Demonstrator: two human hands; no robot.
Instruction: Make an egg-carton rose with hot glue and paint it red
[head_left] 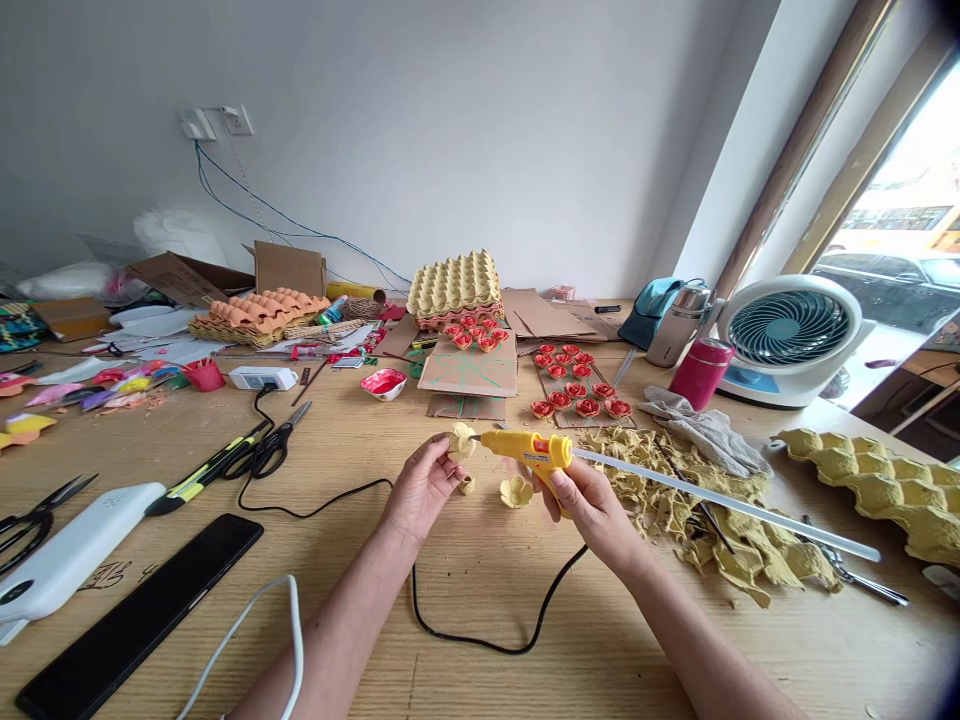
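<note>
My left hand [421, 487] pinches a small yellow egg-carton flower [461, 441] above the wooden table [480, 590]. My right hand [592, 505] grips a yellow glue gun [529, 449] whose nozzle points left and touches the flower. A long clear glue stick [720, 505] juts out of the gun's back to the right. Two more small yellow carton flowers [517, 491] lie on the table just below the gun. The gun's black cord [487, 625] loops toward me.
A pile of yellow carton scraps [697, 490] and an egg tray [885, 480] lie at right, near a white fan [787, 335]. Red painted flowers [574, 390] sit on cardboard behind. Scissors [266, 450], a white power bank [71, 545] and a black phone [142, 610] lie at left.
</note>
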